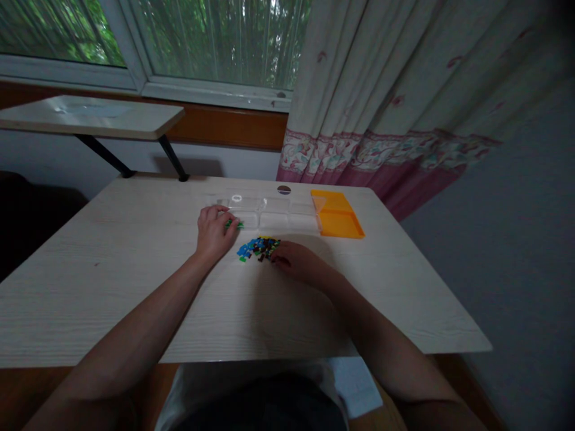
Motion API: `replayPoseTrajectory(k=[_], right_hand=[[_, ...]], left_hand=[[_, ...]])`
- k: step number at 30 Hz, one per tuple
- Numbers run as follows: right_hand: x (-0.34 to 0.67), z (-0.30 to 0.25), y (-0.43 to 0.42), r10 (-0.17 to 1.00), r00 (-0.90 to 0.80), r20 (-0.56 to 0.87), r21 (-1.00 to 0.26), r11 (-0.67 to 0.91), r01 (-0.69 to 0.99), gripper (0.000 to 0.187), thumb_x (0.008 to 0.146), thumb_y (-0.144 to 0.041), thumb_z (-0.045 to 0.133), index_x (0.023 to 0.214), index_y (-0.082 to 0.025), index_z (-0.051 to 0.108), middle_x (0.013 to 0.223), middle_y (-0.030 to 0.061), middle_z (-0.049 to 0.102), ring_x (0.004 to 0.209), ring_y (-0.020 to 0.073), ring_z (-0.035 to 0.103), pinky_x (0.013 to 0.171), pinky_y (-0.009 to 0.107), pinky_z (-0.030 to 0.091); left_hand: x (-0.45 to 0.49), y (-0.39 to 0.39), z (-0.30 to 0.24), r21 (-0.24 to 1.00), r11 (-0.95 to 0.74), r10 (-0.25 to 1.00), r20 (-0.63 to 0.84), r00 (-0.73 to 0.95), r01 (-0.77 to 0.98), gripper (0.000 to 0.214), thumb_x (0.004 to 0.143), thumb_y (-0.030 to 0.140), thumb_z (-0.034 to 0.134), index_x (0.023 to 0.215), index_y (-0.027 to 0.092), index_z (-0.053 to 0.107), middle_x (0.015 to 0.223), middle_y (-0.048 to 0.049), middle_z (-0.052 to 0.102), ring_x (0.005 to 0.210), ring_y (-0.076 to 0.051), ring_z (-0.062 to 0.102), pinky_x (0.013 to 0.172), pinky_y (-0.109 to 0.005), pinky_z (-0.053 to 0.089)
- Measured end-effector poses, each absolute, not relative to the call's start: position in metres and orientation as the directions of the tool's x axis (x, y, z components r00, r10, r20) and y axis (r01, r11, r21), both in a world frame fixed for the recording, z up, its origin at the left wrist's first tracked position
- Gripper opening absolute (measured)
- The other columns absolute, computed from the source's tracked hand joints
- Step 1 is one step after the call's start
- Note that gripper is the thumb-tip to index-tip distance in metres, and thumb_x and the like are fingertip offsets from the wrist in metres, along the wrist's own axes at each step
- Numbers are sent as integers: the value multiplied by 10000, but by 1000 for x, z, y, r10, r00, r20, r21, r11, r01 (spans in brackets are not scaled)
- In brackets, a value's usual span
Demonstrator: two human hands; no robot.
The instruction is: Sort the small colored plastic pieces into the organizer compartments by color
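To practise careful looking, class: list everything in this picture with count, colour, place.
table: one, pale wood, under everything
small pieces: one pile, mixed colours, table centre
green pieces: few, at left fingertips
compartment tray: one, clear, behind pile
orange tray: one, right of compartment tray
side table: one, pale, far left
curtain: one, white-pink, right
window: one, top left
left hand: pinching green pieces
right hand: touching pile

A loose pile of tiny flat pieces point(258, 247), blue, green, yellow and dark, lies on the table point(135, 269) against the right hand point(294, 261). A few green pieces point(235, 224) sit under the fingertips of the left hand point(214, 230), at the near edge of a clear compartment tray point(275, 211)
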State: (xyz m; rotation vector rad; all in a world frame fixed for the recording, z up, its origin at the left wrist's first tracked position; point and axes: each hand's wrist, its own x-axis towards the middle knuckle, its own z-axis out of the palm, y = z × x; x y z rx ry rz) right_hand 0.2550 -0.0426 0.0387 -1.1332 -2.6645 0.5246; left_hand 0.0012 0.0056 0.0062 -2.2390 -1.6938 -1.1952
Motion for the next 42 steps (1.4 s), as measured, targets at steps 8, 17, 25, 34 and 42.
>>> replayPoseTrajectory(k=[8,17,25,34,42], right_hand=[[261,39,-37,817,-572,75,-369,555,745,233,878,-99,530,1037,-178,681,1007,72,655,912,162,610,841,269,447],[265,48,-36,826,-550,120,-169,563,809,167,907,-209,525,904,-185,690,931,81,652,911,193,588,802,293,432],[270,58,-41,835,-544,85,-98,550,829,105,858,-215,593,878,-206,696,908,78,656,902,210,580,768,306,419],[269,54,-39,799,-601,1,-54,600,798,119,856,-231,611,889,-206,723,909,82,659,907,220,581,756,307,409],[266,54,-39,795,-606,26,-12,607,795,115,874,-245,600,879,-215,711,922,47,663,912,189,570,768,290,373]], left_hand=[[1,6,6,384,-382,786,614,77,841,176,878,347,562,852,211,670,1109,-92,574,1124,-291,449,991,-496,368],[1,7,5,382,-385,788,610,83,840,173,874,358,572,832,218,664,1118,-88,574,1124,-294,436,1000,-501,365],[1,5,6,418,-346,806,590,39,840,168,868,363,586,816,223,663,1130,-88,560,1132,-299,418,994,-520,362],[0,7,4,389,-343,790,612,39,855,190,870,378,594,838,214,683,1121,-87,571,1127,-288,437,995,-498,372],[-1,7,4,386,-321,795,607,24,865,151,854,345,614,873,220,695,1128,-75,569,1128,-290,445,1002,-483,374]])
